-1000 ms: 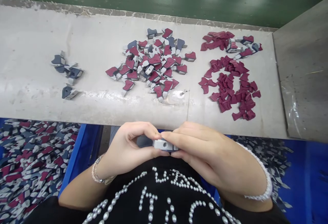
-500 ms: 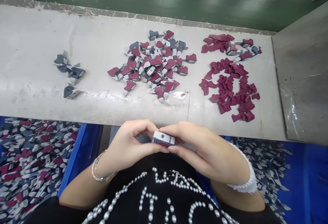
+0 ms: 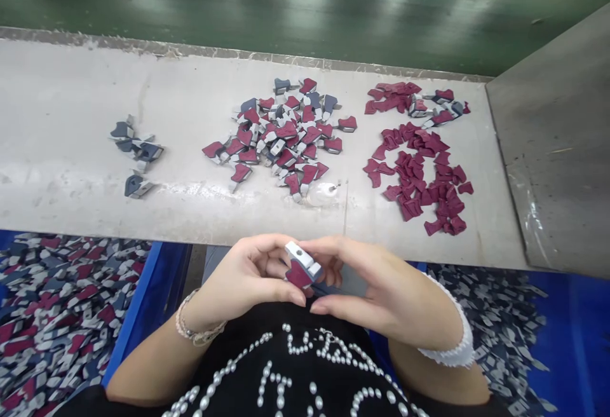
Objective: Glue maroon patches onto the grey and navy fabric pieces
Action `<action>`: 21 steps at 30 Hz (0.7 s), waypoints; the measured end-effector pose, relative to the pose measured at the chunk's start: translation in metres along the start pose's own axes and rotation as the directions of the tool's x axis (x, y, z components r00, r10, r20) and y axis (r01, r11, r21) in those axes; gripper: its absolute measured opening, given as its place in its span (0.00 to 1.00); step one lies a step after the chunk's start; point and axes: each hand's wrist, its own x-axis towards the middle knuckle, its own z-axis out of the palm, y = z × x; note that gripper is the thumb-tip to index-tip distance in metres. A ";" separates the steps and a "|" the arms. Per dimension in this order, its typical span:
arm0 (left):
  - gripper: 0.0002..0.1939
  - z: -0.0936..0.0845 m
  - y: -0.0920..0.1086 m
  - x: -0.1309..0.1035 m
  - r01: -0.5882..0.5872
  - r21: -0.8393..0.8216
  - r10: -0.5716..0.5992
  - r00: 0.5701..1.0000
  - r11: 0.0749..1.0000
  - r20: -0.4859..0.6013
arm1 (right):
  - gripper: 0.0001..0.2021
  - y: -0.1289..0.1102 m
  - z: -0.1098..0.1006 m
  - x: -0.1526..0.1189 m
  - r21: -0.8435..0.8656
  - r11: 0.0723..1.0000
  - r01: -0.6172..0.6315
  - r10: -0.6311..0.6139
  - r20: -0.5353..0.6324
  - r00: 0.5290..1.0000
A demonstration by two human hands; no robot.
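Observation:
In front of my chest, my left hand (image 3: pixel 252 277) is closed on a small grey-and-white plastic part (image 3: pixel 301 263) with a dark red face piece. The part is tilted, with the round hole in its pale top showing. My right hand (image 3: pixel 362 280) is beside it, index finger reaching the part's upper edge and thumb standing apart from it; its other fingers are curled partly behind the part. Ahead on the bench lies a pile of similar parts (image 3: pixel 286 131), many with red faces. Loose dark red face pieces (image 3: pixel 419 175) are spread to the right.
A small clear bottle with a thin tip (image 3: pixel 323 194) lies by the pile's near edge. Several grey-blue parts (image 3: pixel 136 150) sit at the left of the bench (image 3: pixel 61 169). Blue bins full of parts stand below, left (image 3: pixel 131 315) and right (image 3: pixel 567 334). A metal panel (image 3: pixel 557 150) bounds the right.
The part has turned in my left hand, so its red face shows more. My right thumb has come away from it. The view has tilted slightly upward.

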 end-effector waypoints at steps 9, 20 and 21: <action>0.29 0.004 -0.002 -0.001 0.064 -0.173 -0.035 0.986 0.983 0.163 | 0.16 -0.004 0.002 -0.002 0.011 0.999 0.036 -0.035 -0.068 0.997; 0.30 -0.039 0.057 0.046 -0.133 0.575 0.412 0.824 0.807 -0.388 | 0.06 0.010 -0.032 -0.007 -0.040 0.992 -0.120 0.087 -0.474 0.876; 0.32 -0.045 0.064 0.051 -0.117 0.653 0.456 0.806 0.748 -0.377 | 0.08 0.011 -0.033 -0.005 -0.029 0.988 -0.151 0.117 -0.494 0.862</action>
